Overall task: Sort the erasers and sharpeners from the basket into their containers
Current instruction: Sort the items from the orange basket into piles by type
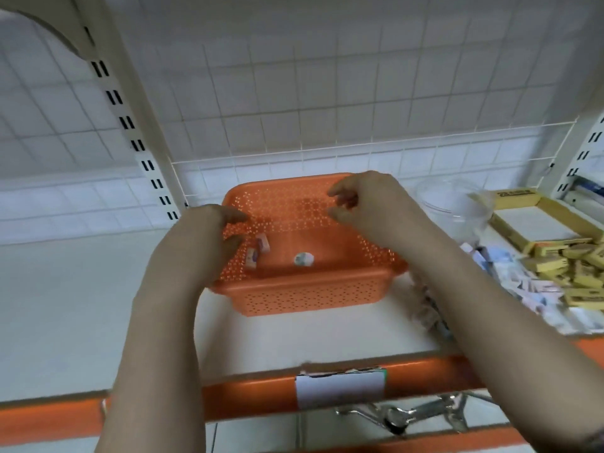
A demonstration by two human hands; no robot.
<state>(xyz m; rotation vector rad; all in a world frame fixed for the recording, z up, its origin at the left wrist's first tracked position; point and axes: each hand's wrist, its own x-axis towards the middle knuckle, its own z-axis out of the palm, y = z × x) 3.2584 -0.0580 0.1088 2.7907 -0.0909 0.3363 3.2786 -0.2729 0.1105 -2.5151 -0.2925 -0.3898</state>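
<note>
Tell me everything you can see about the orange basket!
The orange basket looks like plastic, rectangular, with walls full of small punched holes and a smooth rim. It sits upright on the white shelf, in front of a wire grid. It is nearly empty: two small wrapped erasers lie by its left wall and one round whitish piece sits near the middle. The left hand is at its left rim and the right hand hovers over the back; the blur hides whether either touches it.
</note>
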